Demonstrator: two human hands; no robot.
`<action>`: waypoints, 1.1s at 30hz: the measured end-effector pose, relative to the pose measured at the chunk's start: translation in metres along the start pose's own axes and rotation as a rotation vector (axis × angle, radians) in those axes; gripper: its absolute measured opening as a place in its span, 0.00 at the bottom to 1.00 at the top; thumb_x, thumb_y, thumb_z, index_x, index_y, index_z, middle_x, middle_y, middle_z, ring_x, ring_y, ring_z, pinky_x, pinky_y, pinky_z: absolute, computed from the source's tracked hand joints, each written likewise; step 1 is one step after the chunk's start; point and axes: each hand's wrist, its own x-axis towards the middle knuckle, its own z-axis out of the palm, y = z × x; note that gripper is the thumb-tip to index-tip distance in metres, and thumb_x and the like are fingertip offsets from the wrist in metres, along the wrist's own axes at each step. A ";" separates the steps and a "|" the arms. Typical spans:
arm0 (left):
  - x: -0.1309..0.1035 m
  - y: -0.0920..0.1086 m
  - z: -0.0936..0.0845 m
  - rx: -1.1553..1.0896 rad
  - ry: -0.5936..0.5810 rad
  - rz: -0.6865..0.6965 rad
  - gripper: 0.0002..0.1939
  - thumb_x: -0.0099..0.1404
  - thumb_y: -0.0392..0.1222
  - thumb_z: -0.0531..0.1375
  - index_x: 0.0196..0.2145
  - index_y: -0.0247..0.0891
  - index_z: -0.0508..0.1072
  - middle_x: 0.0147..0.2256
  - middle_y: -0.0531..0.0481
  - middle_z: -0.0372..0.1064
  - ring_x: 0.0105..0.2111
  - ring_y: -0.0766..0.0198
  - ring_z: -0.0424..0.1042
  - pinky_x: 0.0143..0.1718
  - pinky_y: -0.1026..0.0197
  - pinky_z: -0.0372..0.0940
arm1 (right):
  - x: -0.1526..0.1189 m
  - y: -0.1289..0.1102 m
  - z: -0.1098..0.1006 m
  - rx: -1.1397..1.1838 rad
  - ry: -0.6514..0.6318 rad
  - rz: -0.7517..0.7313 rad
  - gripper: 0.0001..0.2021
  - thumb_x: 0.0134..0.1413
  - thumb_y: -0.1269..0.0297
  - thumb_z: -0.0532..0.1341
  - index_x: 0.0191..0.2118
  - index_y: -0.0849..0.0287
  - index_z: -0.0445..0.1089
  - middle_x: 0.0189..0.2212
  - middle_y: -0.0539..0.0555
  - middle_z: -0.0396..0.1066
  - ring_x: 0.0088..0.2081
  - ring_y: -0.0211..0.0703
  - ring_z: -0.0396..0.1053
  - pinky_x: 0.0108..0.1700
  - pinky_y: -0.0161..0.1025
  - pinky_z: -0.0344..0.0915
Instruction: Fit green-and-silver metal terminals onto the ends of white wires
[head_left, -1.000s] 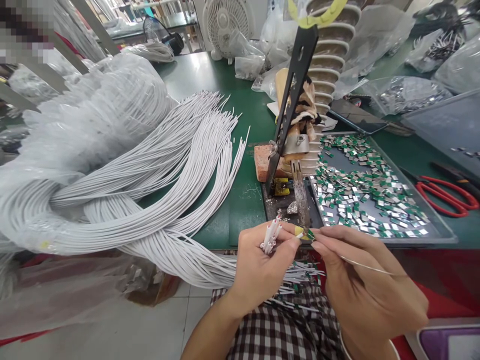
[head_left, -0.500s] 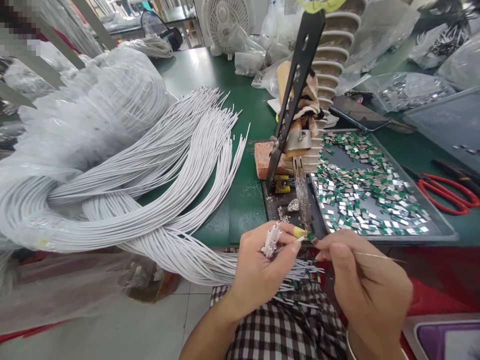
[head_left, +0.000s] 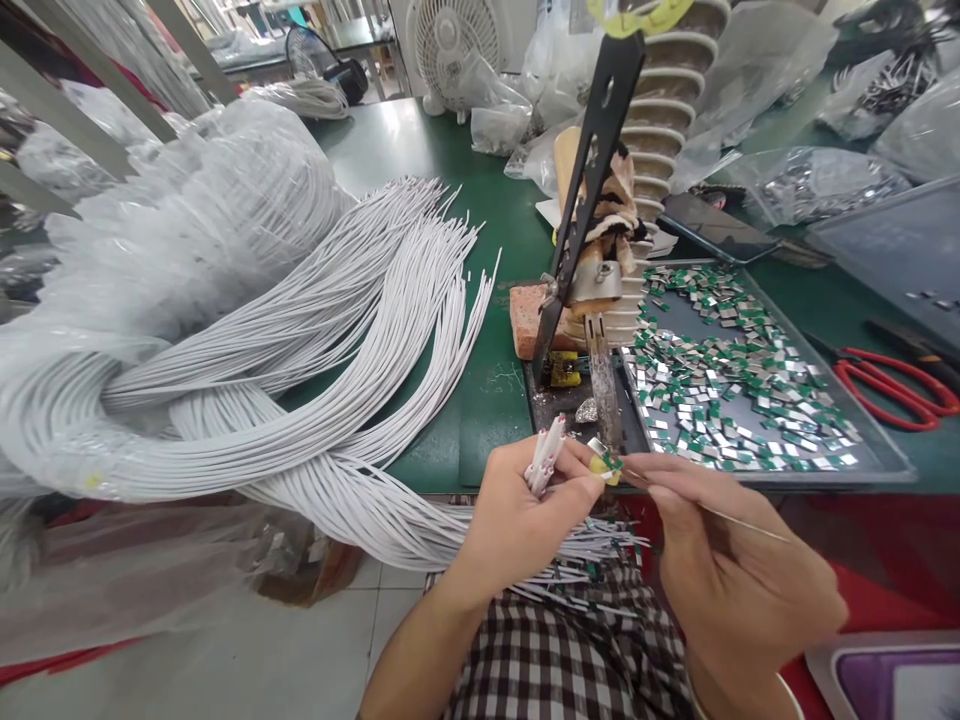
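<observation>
My left hand (head_left: 525,505) is closed around several short-stripped white cables (head_left: 546,455), their ends poking up past the thumb. At its fingertips, one bearing a yellow wrap (head_left: 606,472), sits a small green circuit board (head_left: 612,461) with a silver part. Just above it hangs the tip of a soldering iron (head_left: 602,385), clamped in a black metal bracket (head_left: 592,190); whether they touch I cannot tell. My right hand (head_left: 739,560) pinches a thin solder wire (head_left: 739,522), its front end close to the board. More white cables (head_left: 420,525) with boards on their ends lie across the lap.
A tray (head_left: 892,462) of loose green-and-silver boards stands right of the iron, with red-handled scissors (head_left: 892,385) beyond it. Large white cable bundles (head_left: 300,400) cover the left side. A brick (head_left: 527,318) and a ribbed hose (head_left: 667,110) stand by the bracket.
The small board that was by my right fingertips is now at my left fingertips, under the iron. My right hand has shifted slightly right and turned, with the wire still in it.
</observation>
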 end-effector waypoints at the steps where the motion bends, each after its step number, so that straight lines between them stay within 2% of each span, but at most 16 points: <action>1: 0.001 0.001 0.000 -0.009 -0.001 0.004 0.10 0.57 0.31 0.62 0.20 0.36 0.69 0.29 0.49 0.72 0.29 0.64 0.69 0.31 0.64 0.64 | 0.000 0.000 0.001 0.025 0.022 -0.026 0.12 0.59 0.74 0.66 0.43 0.48 0.78 0.37 0.49 0.81 0.39 0.47 0.80 0.41 0.45 0.78; 4: 0.002 0.003 0.000 -0.035 -0.003 0.022 0.11 0.57 0.30 0.62 0.19 0.36 0.69 0.28 0.51 0.71 0.29 0.66 0.68 0.31 0.64 0.63 | 0.001 -0.002 0.002 0.032 0.033 -0.079 0.19 0.55 0.79 0.68 0.46 0.46 0.78 0.39 0.48 0.81 0.41 0.46 0.80 0.44 0.47 0.77; 9: 0.003 0.004 -0.001 -0.063 0.002 0.038 0.09 0.57 0.30 0.62 0.20 0.36 0.70 0.28 0.52 0.69 0.29 0.67 0.67 0.32 0.64 0.62 | 0.005 -0.006 0.001 0.000 0.009 -0.096 0.23 0.53 0.81 0.69 0.49 0.45 0.77 0.42 0.48 0.80 0.42 0.45 0.79 0.45 0.46 0.77; 16: 0.000 -0.002 -0.005 -0.097 -0.054 -0.027 0.10 0.58 0.30 0.63 0.22 0.36 0.69 0.30 0.52 0.69 0.31 0.66 0.67 0.33 0.64 0.62 | 0.006 -0.005 0.001 0.104 0.018 -0.155 0.20 0.52 0.85 0.68 0.46 0.53 0.79 0.40 0.48 0.80 0.39 0.37 0.77 0.43 0.38 0.76; 20: -0.001 -0.005 -0.005 -0.062 -0.051 -0.052 0.09 0.58 0.31 0.62 0.22 0.36 0.68 0.31 0.52 0.69 0.28 0.68 0.64 0.30 0.64 0.59 | 0.002 -0.003 0.000 0.160 -0.020 -0.101 0.18 0.54 0.83 0.67 0.45 0.53 0.78 0.39 0.47 0.80 0.39 0.36 0.77 0.44 0.36 0.75; 24: -0.003 -0.006 -0.002 -0.010 -0.066 -0.008 0.11 0.58 0.29 0.60 0.21 0.36 0.66 0.29 0.52 0.68 0.29 0.67 0.65 0.31 0.64 0.60 | -0.001 -0.003 0.001 0.128 -0.047 0.018 0.17 0.63 0.79 0.60 0.50 0.51 0.76 0.38 0.46 0.79 0.38 0.32 0.76 0.46 0.32 0.74; 27: -0.006 -0.006 -0.002 0.064 -0.095 0.019 0.12 0.58 0.27 0.60 0.21 0.37 0.67 0.29 0.52 0.69 0.30 0.66 0.67 0.33 0.64 0.61 | -0.001 -0.004 0.003 0.181 -0.094 0.108 0.12 0.62 0.76 0.62 0.45 0.50 0.76 0.38 0.45 0.79 0.39 0.32 0.76 0.45 0.29 0.74; 31: -0.012 -0.010 -0.010 0.154 -0.169 0.027 0.09 0.65 0.32 0.62 0.26 0.36 0.75 0.34 0.48 0.77 0.36 0.61 0.74 0.40 0.61 0.67 | -0.003 -0.004 -0.001 0.333 -0.102 0.261 0.10 0.59 0.75 0.65 0.39 0.50 0.76 0.36 0.45 0.78 0.37 0.32 0.76 0.41 0.27 0.73; 33: -0.016 -0.016 -0.016 0.131 -0.125 0.008 0.12 0.70 0.39 0.61 0.29 0.37 0.80 0.37 0.45 0.79 0.40 0.58 0.76 0.43 0.60 0.69 | -0.003 -0.003 -0.005 0.386 -0.114 0.293 0.09 0.59 0.75 0.65 0.37 0.51 0.74 0.35 0.47 0.76 0.38 0.34 0.75 0.41 0.30 0.73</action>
